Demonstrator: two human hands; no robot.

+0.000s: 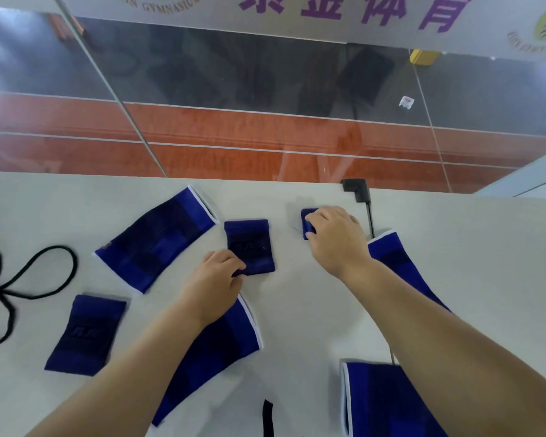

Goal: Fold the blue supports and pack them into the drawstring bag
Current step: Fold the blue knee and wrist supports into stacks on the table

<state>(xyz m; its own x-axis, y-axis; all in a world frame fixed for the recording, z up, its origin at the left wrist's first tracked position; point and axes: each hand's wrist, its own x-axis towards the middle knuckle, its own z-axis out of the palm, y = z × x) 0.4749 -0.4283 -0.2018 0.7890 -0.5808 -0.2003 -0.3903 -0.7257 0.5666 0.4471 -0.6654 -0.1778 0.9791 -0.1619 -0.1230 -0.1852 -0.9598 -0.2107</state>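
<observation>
1. Centrally, the left hand (216, 279) pinches the near corner of a small blue wrist support (251, 247) lying flat on the white table (297, 310).
2. Further right, the right hand (334, 238) is closed over a folded blue support (308, 223).
3. Long blue sleeves (158, 238) lie around them; a black drawstring cord (35, 272) loops at far left.

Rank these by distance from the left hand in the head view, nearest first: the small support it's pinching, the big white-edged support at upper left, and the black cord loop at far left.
From the left hand:
1. Small support, pinched at its near-left corner by that hand.
2. Big white-edged support, up and left on the table.
3. Black cord loop, far left edge.
</observation>
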